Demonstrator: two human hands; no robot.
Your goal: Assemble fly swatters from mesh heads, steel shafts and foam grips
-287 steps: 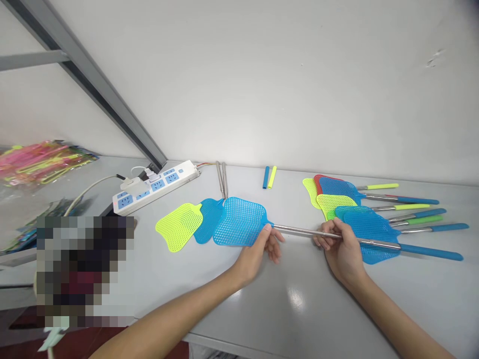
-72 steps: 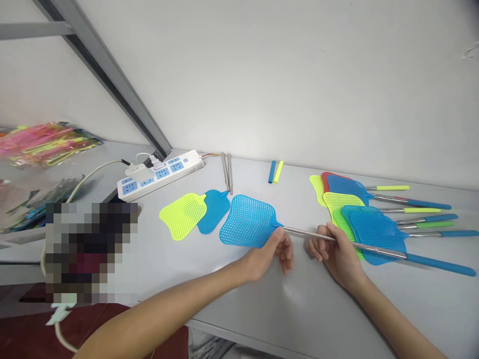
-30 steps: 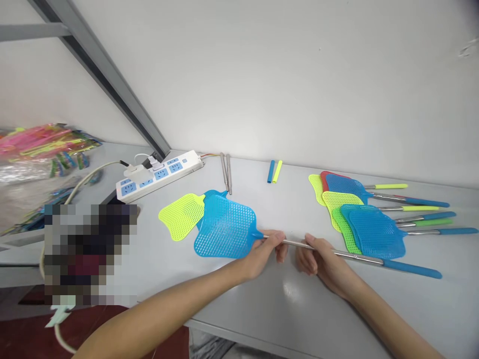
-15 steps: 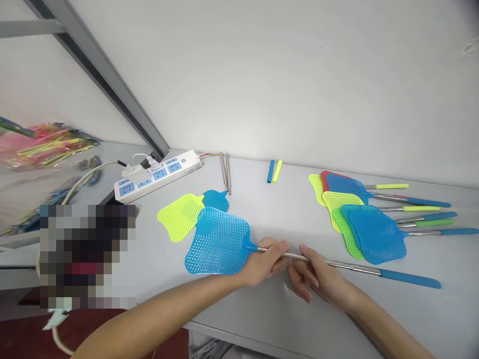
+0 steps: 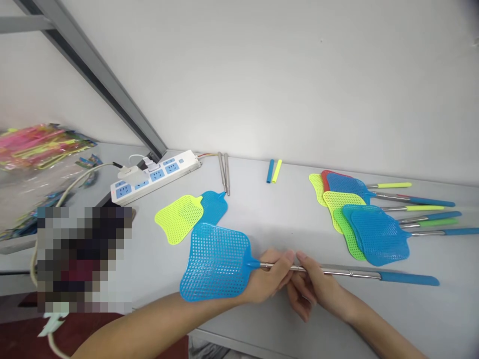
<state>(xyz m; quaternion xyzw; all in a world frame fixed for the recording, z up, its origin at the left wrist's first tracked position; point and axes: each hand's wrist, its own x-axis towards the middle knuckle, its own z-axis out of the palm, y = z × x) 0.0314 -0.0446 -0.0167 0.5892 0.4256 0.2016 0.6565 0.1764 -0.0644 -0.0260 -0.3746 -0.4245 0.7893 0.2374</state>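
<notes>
**Blue fly swatter in two-handed hold**

Closes left hand (image 5: 271, 279) around steel shaft (image 5: 339, 271) just beside swatter head. Pinches same shaft in right hand (image 5: 324, 289), with lower fingers loosely curled beneath. Carries blue fly swatter (image 5: 219, 262) with perforated head over left forearm, blue grip (image 5: 409, 278) pointing right. Notes beyond: loose yellow head (image 5: 177, 219) partly covering loose blue head (image 5: 216, 207); farther back, two metal rods (image 5: 228, 174), blue sleeve (image 5: 270, 171), yellow sleeve (image 5: 277, 171). Records swatter pile (image 5: 381, 239) at right, power strip (image 5: 183, 168) at left, all on grey table (image 5: 280, 214).
</notes>
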